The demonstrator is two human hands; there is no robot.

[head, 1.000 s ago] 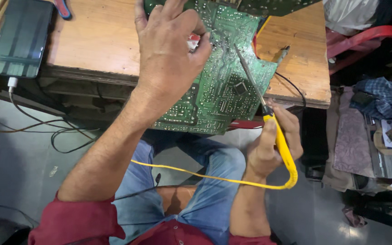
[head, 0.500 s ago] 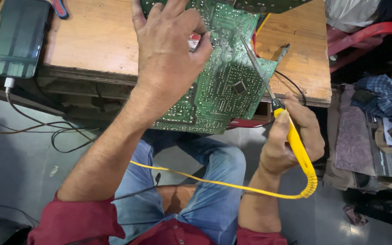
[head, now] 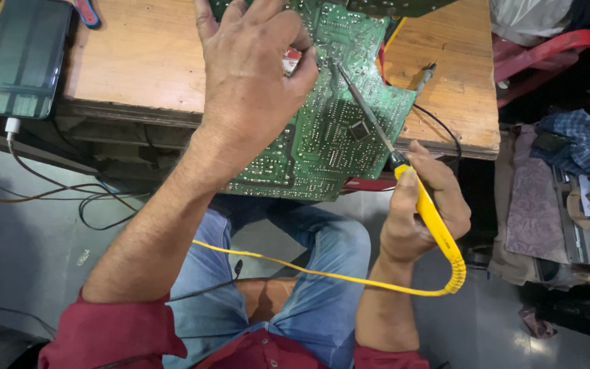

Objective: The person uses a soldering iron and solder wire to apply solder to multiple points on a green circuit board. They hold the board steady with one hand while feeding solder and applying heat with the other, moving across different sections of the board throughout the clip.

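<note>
Left hand is gripping the circuit board at the desk front edge, hiding its upper part, while right hand is holding the soldering iron.

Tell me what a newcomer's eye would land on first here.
First, the green circuit board jutting over the wooden table's edge, pinned by the left hand. Next, the yellow-handled soldering iron in the right hand, tip on the board. A phone lies at the table's far left corner.

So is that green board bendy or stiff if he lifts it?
Probably stiff: the board juts past the table edge without sagging under the left hand. Likely light, since it's thin. Maybe prickly, with many tiny solder points.
</note>
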